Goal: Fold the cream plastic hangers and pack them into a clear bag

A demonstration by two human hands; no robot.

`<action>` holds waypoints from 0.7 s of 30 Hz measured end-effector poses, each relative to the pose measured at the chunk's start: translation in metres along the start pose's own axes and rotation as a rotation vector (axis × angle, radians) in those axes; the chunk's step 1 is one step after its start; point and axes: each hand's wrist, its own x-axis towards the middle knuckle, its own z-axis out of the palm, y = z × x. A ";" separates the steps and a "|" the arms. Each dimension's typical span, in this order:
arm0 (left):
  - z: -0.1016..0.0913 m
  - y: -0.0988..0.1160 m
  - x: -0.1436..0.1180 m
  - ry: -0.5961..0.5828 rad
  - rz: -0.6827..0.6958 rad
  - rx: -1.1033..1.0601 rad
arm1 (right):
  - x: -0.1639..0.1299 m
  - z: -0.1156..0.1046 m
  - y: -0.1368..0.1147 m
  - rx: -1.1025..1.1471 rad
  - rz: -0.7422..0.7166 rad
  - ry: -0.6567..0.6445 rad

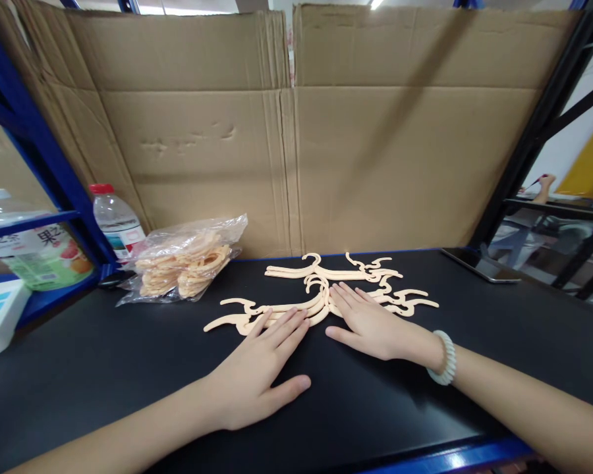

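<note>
Several peach-coloured plastic clothes hangers (321,304) lie flat on the black table, partly over one another, with their hooks pointing away from me. One more hanger (296,271) lies just behind that group. My left hand (257,378) rests palm down with its fingers stretched out, fingertips on the left arms of the near hangers and thumb apart. Likewise flat, my right hand (370,322) has its fingertips on the right side of the same hangers, near the middle. The fingers hide parts of the hanger arms. Neither hand grips anything.
A clear plastic bag (182,260) of similar peach pieces stands back left, before a red-capped bottle (116,220). A phone-like flat device (479,265) lies back right. Cardboard (202,151) walls off the table's (375,408) back. A white tray (0,319) sits far left.
</note>
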 end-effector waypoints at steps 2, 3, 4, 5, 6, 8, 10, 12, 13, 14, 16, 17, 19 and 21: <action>0.000 0.000 0.000 -0.007 -0.003 0.005 | 0.000 -0.001 -0.001 -0.011 0.007 -0.021; 0.000 0.000 0.001 -0.009 -0.006 0.009 | 0.000 -0.001 -0.001 -0.015 0.010 -0.030; 0.000 0.000 0.001 -0.011 -0.010 0.013 | 0.000 -0.001 0.000 -0.017 0.013 -0.034; 0.000 0.001 0.001 -0.012 -0.015 0.014 | 0.000 -0.001 0.000 -0.017 0.015 -0.032; 0.000 0.001 0.002 -0.011 -0.020 0.015 | 0.000 0.000 0.000 -0.013 0.014 -0.025; 0.000 0.001 0.002 -0.004 -0.022 0.013 | -0.001 0.002 0.001 -0.002 0.008 -0.007; 0.000 0.001 0.001 0.007 -0.017 0.012 | -0.001 0.003 0.002 0.000 0.001 0.012; 0.000 0.001 0.000 0.023 -0.011 0.008 | -0.001 0.004 0.001 -0.036 0.005 0.052; 0.001 0.001 0.000 0.033 -0.004 0.003 | -0.001 0.004 0.000 -0.069 0.003 0.092; 0.001 0.001 0.000 0.051 0.003 -0.004 | -0.001 0.003 -0.002 -0.108 -0.008 0.142; 0.004 0.002 0.000 0.108 0.015 -0.015 | -0.001 -0.002 -0.007 -0.167 -0.060 0.255; 0.005 0.003 0.000 0.142 0.023 -0.016 | -0.002 -0.004 -0.010 -0.176 -0.098 0.297; 0.005 0.004 0.000 0.199 0.039 -0.008 | -0.004 -0.010 -0.018 -0.138 -0.186 0.313; 0.004 0.004 0.000 0.209 0.075 0.001 | -0.007 -0.014 -0.024 -0.040 -0.281 0.266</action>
